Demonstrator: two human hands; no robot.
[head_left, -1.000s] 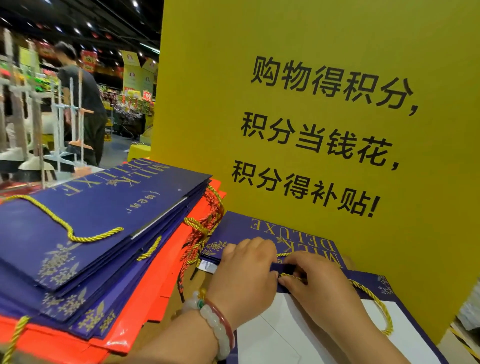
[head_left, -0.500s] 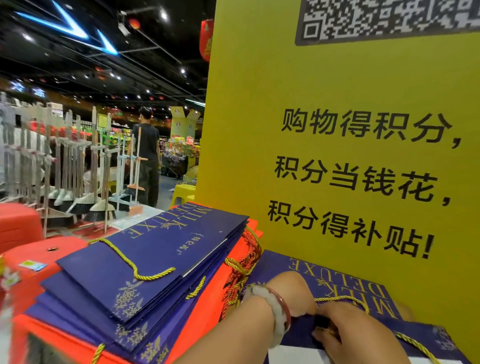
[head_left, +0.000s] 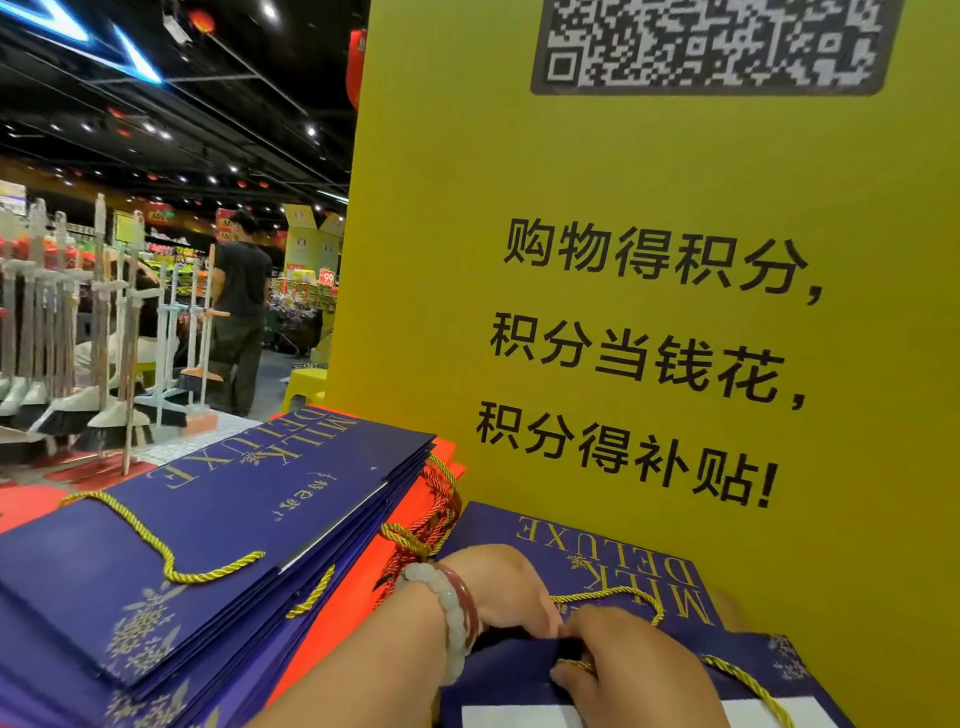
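Where left hand (head_left: 500, 592) meets right hand (head_left: 636, 673), both grip one bag (head_left: 597, 551).

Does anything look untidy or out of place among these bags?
Yes. The stack of purple bags is fanned out in uneven steps over the orange bags, edges not aligned. The flat bag by the yellow sign looks undamaged.

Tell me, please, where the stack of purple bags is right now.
The stack of purple bags lies lower left in the head view, atop orange bags, left of the yellow sign.
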